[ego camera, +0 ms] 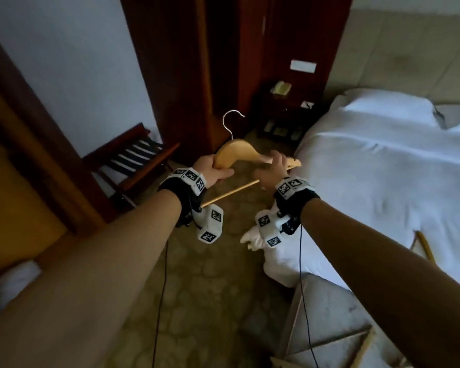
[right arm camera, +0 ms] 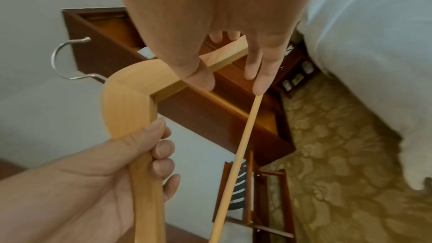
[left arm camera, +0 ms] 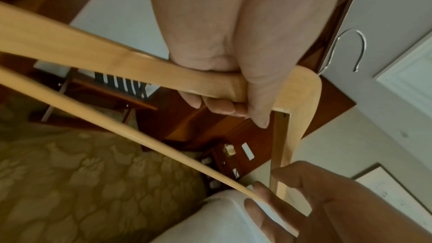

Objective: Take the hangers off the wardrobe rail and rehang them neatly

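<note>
One wooden hanger was off the rail and held in both hands in front of the wardrobe.

The left hand (ego camera: 215, 173) was wrapped round one arm of the hanger (ego camera: 238, 151); the right hand (ego camera: 272, 168) pinched the other arm, fingers against the loose end of its crossbar (ego camera: 231, 193). Bed (ego camera: 383, 166) lay right, wardrobe (ego camera: 223, 62) ahead. Probably the bar needed reseating, then the hook (ego camera: 231, 120) lifted to the rail, which was out of view.

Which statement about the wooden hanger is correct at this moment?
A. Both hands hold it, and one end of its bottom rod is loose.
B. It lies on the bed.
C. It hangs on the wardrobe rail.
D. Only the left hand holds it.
A: the left hand grips one arm of the wooden hanger, the right hand holds the other, and the bottom rod ends free at the right fingertips.
</note>
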